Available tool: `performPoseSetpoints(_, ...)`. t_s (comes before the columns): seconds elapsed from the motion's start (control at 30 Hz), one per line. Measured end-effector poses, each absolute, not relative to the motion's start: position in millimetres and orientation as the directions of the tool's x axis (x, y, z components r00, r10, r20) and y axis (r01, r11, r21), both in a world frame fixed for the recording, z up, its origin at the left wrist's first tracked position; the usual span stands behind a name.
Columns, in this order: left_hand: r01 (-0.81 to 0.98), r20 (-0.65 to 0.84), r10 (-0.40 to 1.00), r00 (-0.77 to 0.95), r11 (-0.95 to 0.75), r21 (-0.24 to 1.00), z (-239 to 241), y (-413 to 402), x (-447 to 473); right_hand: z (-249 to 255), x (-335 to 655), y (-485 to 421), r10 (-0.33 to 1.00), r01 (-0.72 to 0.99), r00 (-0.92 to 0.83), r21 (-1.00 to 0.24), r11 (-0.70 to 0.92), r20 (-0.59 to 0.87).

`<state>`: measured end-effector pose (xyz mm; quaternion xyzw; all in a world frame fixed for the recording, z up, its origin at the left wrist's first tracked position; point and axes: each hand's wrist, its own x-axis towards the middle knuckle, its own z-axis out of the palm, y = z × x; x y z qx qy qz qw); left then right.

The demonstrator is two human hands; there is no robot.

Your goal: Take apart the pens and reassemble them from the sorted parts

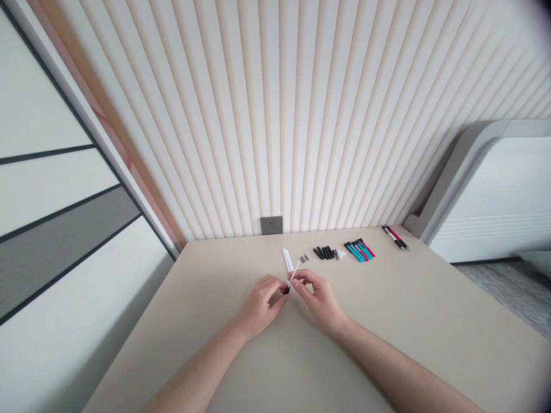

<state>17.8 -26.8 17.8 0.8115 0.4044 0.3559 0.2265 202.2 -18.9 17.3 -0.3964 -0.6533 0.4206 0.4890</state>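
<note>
On the table (430, 321), both hands meet near the middle, holding a pen refill (293, 277). Behind them lie more refills (287, 259); rightward along the wall come springs (304, 258), pen grips (324, 252), pen barrels (360, 250), then 2 finished pens (396, 237). A wall socket (271, 225) sits behind.

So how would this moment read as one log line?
left hand: pinches refill's black tip | right hand: holds thin white refill | table: pen parts in a row

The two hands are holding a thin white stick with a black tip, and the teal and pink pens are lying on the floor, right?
Not quite. The head view shows the teal and pink pens lying on the table, not the floor. Both hands, left and right, do hold the thin white stick.
</note>
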Motion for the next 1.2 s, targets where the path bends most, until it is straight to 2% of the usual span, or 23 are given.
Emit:
performPoseSetpoints(0.2,0.497,0.395,0.821,0.413,-0.566,0.657,16.6,-26.5,17.2,16.5,203.2,-18.4,0.922,0.153,-0.186,-0.917,0.369,0.339)
performPoseSetpoints(0.43,0.510,0.375,0.818,0.436,-0.568,0.646,15.8,-27.6,17.3,16.4,204.0,-19.1,0.921,0.185,-0.207,-0.912,0.368,0.330)
performPoseSetpoints(0.7,0.510,0.416,0.784,0.460,-0.617,0.600,14.8,-28.5,16.0,15.5,203.6,-18.4,0.927,0.222,-0.216,-0.909,0.353,0.307)
performPoseSetpoints(0.9,0.526,0.427,0.804,0.413,-0.594,0.609,17.5,-28.0,17.7,14.6,204.6,-16.3,0.936,0.221,-0.175,-0.915,0.338,0.304)
performPoseSetpoints(1.2,0.528,0.430,0.785,0.445,-0.618,0.583,15.6,-28.6,17.5,13.4,203.2,-18.4,0.929,0.231,-0.226,-0.911,0.342,0.292)
